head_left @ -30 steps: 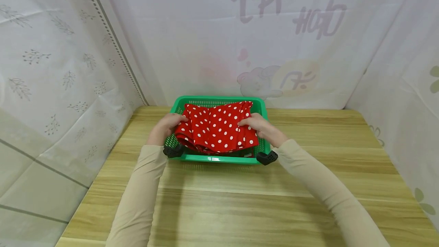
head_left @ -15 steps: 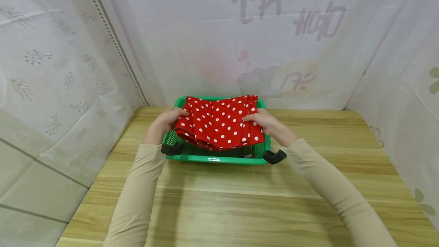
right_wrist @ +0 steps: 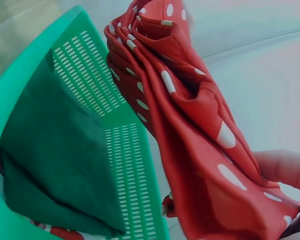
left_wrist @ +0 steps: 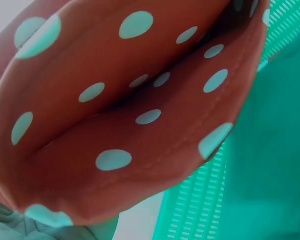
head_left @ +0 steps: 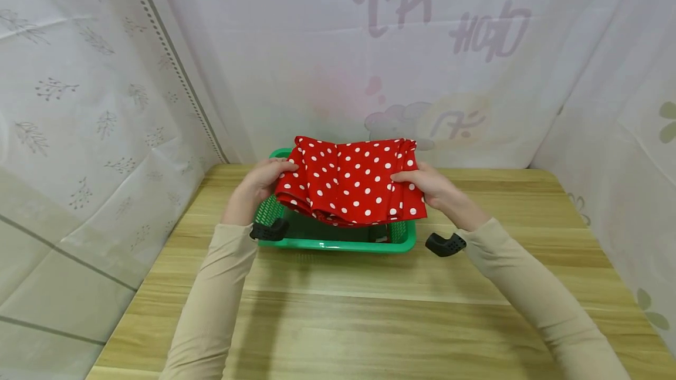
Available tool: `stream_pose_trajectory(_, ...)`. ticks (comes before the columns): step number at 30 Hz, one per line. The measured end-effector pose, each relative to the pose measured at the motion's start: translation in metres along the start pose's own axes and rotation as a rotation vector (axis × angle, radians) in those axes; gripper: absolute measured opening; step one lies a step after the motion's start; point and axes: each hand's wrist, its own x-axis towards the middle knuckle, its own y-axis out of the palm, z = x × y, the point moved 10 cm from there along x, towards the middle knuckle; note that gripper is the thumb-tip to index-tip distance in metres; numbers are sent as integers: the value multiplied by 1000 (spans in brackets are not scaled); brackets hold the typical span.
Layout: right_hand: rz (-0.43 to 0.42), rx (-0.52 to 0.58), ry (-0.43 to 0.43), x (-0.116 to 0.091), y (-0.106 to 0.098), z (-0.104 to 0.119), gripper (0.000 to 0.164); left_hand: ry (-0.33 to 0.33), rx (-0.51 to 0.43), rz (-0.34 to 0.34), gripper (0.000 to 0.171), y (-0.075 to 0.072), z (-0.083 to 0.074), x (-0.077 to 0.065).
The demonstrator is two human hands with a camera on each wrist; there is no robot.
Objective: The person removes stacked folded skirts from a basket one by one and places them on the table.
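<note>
A folded red cloth with white polka dots [head_left: 354, 180] is held up over a green plastic basket [head_left: 338, 245]. My left hand [head_left: 264, 177] grips its left end, thumb on top. At the right end my right hand [head_left: 430, 183] pinches the cloth, its other fingers hidden underneath. Open folds of the red cloth [left_wrist: 145, 115] fill most of the left wrist view. In the right wrist view the layered cloth [right_wrist: 189, 115] hangs beside the basket wall [right_wrist: 132, 175], with part of the right hand [right_wrist: 284, 170] at its lower end.
Inside the basket lies a dark green folded cloth [right_wrist: 60, 155], with a red and white patterned piece [right_wrist: 65, 233] under it. The basket stands on a wooden table [head_left: 338, 315] near the back wall curtain [head_left: 296, 46]. Black wrist mounts [head_left: 446, 244] stick out below the hands.
Both hands have raised the polka-dot cloth and carried it to the right, the right hand moving farther. More of the basket's inside shows below the cloth.
</note>
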Motion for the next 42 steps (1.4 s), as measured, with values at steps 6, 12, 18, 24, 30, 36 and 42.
stream_pose_trajectory(6, -14, 8, -25, -17, -13, 7, 49, 38, -32, 7, 50, 12, -9, -5)
stream_pose_trajectory(12, -7, -15, -62, -35, -25, 12, 46, 85, -10, 41, 46, 29, -19, -12)
stream_pose_trajectory(18, -30, -28, -82, -52, -38, 17, 42, 138, -5, 73, 39, 45, -27, -17)
stream_pose_trajectory(24, -35, -14, -87, -64, -48, 21, 33, 155, -16, 70, 39, 57, -31, -22)
stream_pose_trajectory(30, -33, -2, -99, -74, -56, 25, 32, 158, -30, 74, 42, 68, -34, -26)
stream_pose_trajectory(36, -46, 23, -104, -84, -64, 27, 30, 163, -28, 61, 44, 78, -36, -28)
stream_pose_trajectory(42, -72, 33, -105, -94, -74, 26, 29, 162, -48, 57, 44, 89, -34, -28)
